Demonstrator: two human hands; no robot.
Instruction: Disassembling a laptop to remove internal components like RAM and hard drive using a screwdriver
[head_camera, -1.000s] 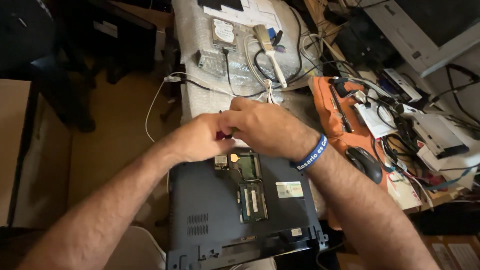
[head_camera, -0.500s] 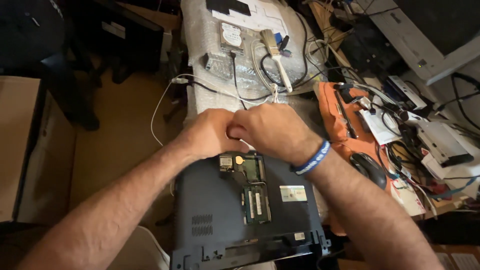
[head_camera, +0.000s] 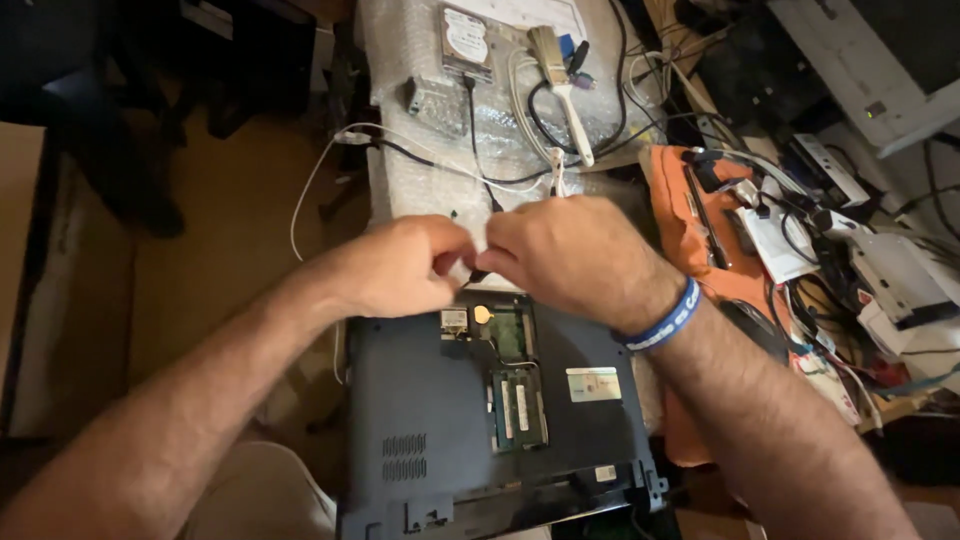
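Pinching together at mid-frame, the left hand and right hand meet fingertip to fingertip over the far edge of an opened dark laptop base; what they grip is hidden. An orange cloth lies right.

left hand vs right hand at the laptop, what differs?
The right hand has a blue wristband; the left hand has a bare wrist. The left hand is curled into a tight pinch; the right hand arches knuckles-up. Both meet fingertip to fingertip at the far edge of the opened dark laptop.
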